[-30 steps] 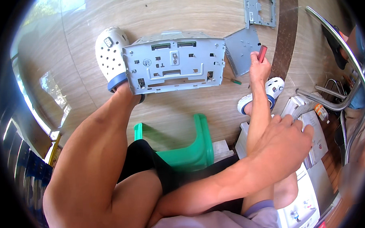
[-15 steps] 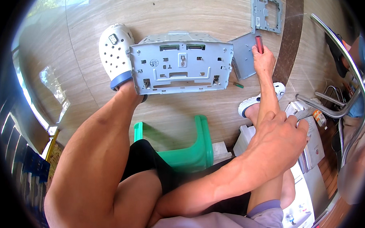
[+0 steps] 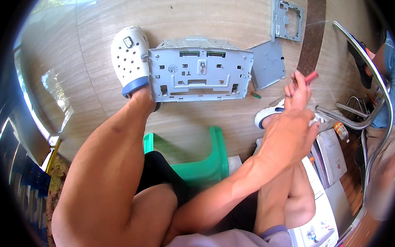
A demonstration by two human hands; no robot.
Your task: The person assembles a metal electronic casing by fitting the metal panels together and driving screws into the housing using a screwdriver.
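Note:
My right hand (image 3: 297, 91) is closed around a red-handled screwdriver (image 3: 311, 77), its handle sticking out to the right; its shaft does not show. Crossing over my right forearm, my left hand (image 3: 289, 131) lies near the right wrist with its fingers bent and partly hidden. I cannot tell whether it grips anything. Left of my right hand, a grey metal computer case (image 3: 200, 75) with slots and punched holes stands on the floor. A flat grey metal panel (image 3: 268, 64) lies at its right side, and a small green-handled tool (image 3: 256, 95) is beside the case's right lower corner.
A grey metal bracket frame (image 3: 287, 22) lies at the far right. My left foot, in a white clog (image 3: 129, 56), is against the case. A green stool (image 3: 216, 160) stands between my legs. Chrome tubing (image 3: 369, 63), stacked packages (image 3: 331, 156) and another person (image 3: 384, 125) are to the right.
My right hand has come back toward me and right, away from the panel, tipping the red handle sideways. My left hand has shifted slightly left and up, its fingers now less visible.

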